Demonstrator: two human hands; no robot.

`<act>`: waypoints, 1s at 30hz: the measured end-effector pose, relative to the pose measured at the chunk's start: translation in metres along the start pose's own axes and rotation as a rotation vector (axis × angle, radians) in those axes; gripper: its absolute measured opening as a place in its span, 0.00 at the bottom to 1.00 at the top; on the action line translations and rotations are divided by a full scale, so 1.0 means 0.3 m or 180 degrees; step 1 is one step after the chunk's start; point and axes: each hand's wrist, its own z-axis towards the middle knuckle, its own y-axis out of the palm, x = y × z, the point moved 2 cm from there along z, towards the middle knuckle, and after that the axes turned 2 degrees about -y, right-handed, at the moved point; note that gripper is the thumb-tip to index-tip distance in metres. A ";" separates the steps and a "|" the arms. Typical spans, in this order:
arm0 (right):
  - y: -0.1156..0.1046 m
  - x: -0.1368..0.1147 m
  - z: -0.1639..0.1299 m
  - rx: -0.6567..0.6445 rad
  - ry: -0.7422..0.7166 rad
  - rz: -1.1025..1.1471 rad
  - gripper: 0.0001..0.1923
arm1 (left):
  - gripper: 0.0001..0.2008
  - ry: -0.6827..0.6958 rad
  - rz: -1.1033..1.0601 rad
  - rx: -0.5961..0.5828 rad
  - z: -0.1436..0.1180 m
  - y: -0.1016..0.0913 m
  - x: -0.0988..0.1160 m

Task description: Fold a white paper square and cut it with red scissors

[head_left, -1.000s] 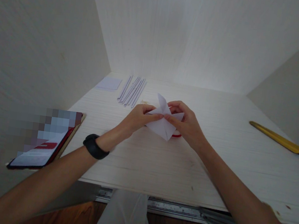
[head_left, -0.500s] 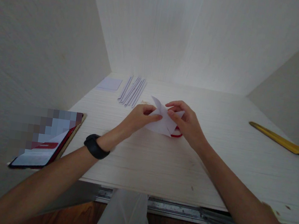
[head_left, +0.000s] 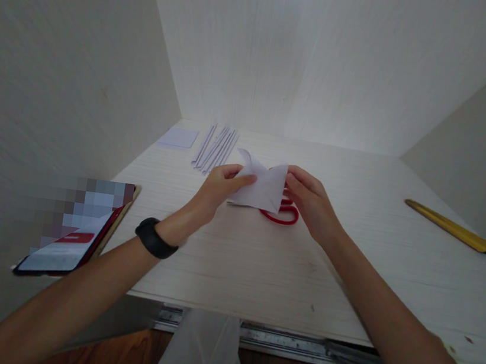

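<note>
A folded white paper piece (head_left: 263, 186) is held just above the pale wooden desk (head_left: 259, 262), near its middle. My left hand (head_left: 217, 189) pinches the paper's left edge between thumb and fingers; a black band sits on that wrist. My right hand (head_left: 312, 203) grips the paper's right edge. Red scissors (head_left: 281, 214) lie on the desk right under the paper, with only their loop handles showing.
Several narrow paper strips (head_left: 215, 147) and a small white sheet (head_left: 178, 137) lie at the back left. A phone (head_left: 73, 231) leans at the desk's left edge. A yellow ruler (head_left: 450, 226) lies at the right. Walls close in on three sides.
The paper has been turned and flattened from a pointed shape into a broader sheet, raised slightly. My hands have spread apart to its two edges, uncovering the red scissor handles.
</note>
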 end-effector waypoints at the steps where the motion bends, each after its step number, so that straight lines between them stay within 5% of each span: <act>1: 0.000 0.001 -0.001 -0.0028 0.0019 0.0056 0.09 | 0.11 0.0015 -0.0032 0.0030 0.000 -0.001 0.001; 11: 0.003 0.004 -0.004 -0.0375 0.0232 0.0390 0.19 | 0.12 0.0099 -0.0233 0.0134 0.001 -0.006 0.008; 17: -0.007 -0.002 -0.004 0.0021 0.0002 0.0111 0.15 | 0.12 0.0037 -0.0108 0.0128 0.000 -0.002 0.002; 30: -0.006 -0.009 -0.002 0.0087 -0.0132 -0.0091 0.12 | 0.12 0.0012 0.0170 0.0150 -0.005 0.002 0.013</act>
